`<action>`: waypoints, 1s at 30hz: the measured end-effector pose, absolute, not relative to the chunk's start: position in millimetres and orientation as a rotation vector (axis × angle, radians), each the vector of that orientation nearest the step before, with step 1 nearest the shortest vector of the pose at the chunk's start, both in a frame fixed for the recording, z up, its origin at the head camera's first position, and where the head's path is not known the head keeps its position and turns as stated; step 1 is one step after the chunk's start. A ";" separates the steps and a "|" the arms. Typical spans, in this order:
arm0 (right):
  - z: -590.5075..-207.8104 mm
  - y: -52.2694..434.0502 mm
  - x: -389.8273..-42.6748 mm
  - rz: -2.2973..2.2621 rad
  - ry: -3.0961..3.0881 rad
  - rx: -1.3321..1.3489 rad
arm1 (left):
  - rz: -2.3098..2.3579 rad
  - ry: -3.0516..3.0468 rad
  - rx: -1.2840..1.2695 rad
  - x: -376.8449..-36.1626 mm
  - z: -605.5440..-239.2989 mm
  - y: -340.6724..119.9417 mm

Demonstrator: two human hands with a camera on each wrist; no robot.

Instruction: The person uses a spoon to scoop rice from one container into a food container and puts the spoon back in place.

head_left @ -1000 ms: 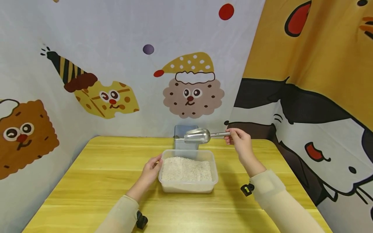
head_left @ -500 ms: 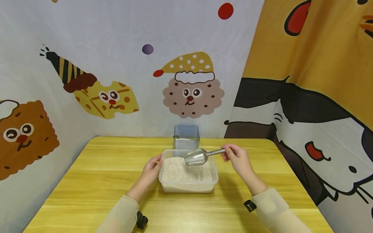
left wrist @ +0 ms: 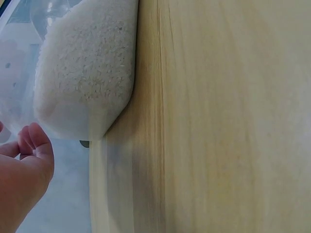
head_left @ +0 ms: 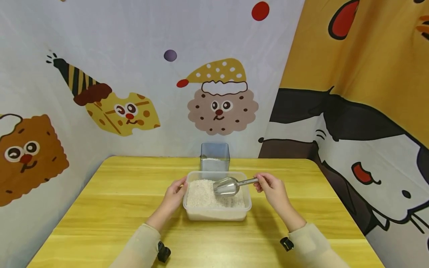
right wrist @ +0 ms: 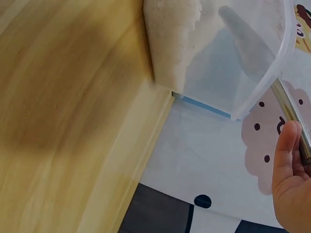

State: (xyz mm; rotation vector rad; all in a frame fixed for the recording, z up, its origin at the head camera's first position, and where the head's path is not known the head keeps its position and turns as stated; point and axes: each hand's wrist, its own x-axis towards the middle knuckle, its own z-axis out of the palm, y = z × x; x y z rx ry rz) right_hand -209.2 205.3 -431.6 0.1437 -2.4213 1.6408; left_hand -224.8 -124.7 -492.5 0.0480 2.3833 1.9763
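A clear plastic tub (head_left: 217, 214) full of white rice (head_left: 201, 193) stands in the middle of the yellow table (head_left: 110, 201). My right hand (head_left: 269, 188) grips the handle of a metal scoop (head_left: 227, 185), whose bowl dips into the rice on the tub's right side. My left hand (head_left: 175, 193) rests against the tub's left wall, fingers at the rim. Behind the tub stands a small clear square container (head_left: 215, 157) with a little rice in it. In the left wrist view the rice-filled tub (left wrist: 85, 73) shows beside my left fingers (left wrist: 36, 145). The right wrist view shows the tub (right wrist: 214, 58), the scoop handle (right wrist: 291, 116) and my right fingers (right wrist: 286, 160).
Cartoon-printed cloth walls (head_left: 134, 74) close in the table on the back, left and right. Bare tabletop lies on both sides of the tub and in front of it. Black wrist-camera straps (head_left: 163, 252) sit on both sleeves.
My right hand brought the scoop down from over the small back container toward me and lowered its bowl into the rice in the tub. The left hand stayed at the tub.
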 end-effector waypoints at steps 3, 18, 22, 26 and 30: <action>-431.9 203.0 -204.4 1.619 -2.456 0.117 | 1.968 2.389 0.065 -224.4 -494.1 -124.8; -442.2 190.3 -204.6 1.944 -2.473 -0.099 | 2.004 2.363 0.049 -226.3 -491.2 -124.8; -439.5 186.5 -203.4 1.943 -2.500 -0.091 | 2.006 2.368 0.051 -226.8 -491.6 -124.9; -435.7 178.3 -201.9 1.899 -2.554 -0.036 | 1.998 2.362 0.044 -227.2 -491.8 -124.2; -434.2 169.3 -203.4 1.876 -2.557 0.016 | 1.995 2.352 0.049 -227.0 -492.2 -124.1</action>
